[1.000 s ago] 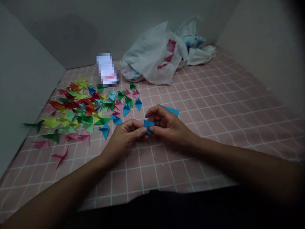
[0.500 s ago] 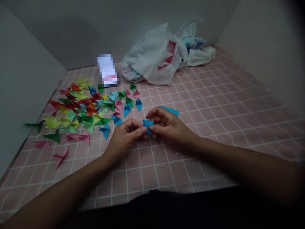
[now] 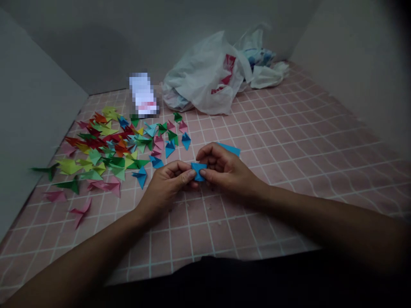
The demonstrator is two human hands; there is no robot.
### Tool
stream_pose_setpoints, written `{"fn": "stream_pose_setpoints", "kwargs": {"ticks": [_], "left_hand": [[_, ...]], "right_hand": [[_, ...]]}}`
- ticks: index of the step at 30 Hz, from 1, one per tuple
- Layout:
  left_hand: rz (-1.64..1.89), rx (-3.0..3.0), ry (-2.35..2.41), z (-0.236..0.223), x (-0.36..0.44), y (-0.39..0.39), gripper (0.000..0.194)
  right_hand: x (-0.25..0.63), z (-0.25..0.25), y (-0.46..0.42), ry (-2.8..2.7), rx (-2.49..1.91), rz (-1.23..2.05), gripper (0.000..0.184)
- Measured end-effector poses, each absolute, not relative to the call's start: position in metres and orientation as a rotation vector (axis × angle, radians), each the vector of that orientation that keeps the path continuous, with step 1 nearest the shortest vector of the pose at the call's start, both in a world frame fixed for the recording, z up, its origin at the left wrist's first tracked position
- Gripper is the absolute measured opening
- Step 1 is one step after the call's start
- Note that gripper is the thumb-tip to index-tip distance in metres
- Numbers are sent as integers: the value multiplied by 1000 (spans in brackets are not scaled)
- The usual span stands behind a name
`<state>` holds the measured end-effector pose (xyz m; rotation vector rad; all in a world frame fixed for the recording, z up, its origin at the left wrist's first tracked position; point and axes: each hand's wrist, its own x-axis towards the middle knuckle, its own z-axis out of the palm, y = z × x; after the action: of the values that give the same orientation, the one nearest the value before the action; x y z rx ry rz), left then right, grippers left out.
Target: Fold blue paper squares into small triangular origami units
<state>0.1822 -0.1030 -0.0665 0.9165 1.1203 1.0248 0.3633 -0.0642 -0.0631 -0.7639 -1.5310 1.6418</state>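
Note:
Between my two hands is a small folded piece of blue origami paper (image 3: 199, 172). My left hand (image 3: 176, 177) pinches its left edge between thumb and fingers. On its right edge, the thumb and curled fingers of my right hand (image 3: 223, 167) are closed. Just behind my right hand lies more blue paper (image 3: 230, 149), partly hidden by that hand. To the left spreads a pile of folded paper cranes (image 3: 118, 145) in red, orange, yellow, green, pink and blue. The nearest blue crane (image 3: 140, 176) sits beside my left hand.
A phone (image 3: 143, 95) with a lit, blurred screen stands behind the cranes. White plastic bags (image 3: 205, 77) lie crumpled at the back. Beneath everything is a pink checked cloth (image 3: 272, 222), with grey walls (image 3: 28, 107) around it.
The blue paper between my fingers has turned slightly and now shows a squarer face. Both hands keep nearly the same place and grip.

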Motion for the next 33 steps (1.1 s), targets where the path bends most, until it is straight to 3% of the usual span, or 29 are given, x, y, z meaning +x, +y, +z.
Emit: {"fn": "stream_pose_setpoints", "kwargs": {"ticks": [16,25,33], "left_hand": [[986,1004,1216,-62,182,-104,18],[1090,927,1193,-68,184,-104,21],[1059,937,1189,-66,182,-103,22]], "right_hand": [[364,-68,-65,-1694,-733,1466,18],[363,-67,-65,-1436,-845,1771,27],[365,-64,-63,-1658,-754,1539,19]]}}
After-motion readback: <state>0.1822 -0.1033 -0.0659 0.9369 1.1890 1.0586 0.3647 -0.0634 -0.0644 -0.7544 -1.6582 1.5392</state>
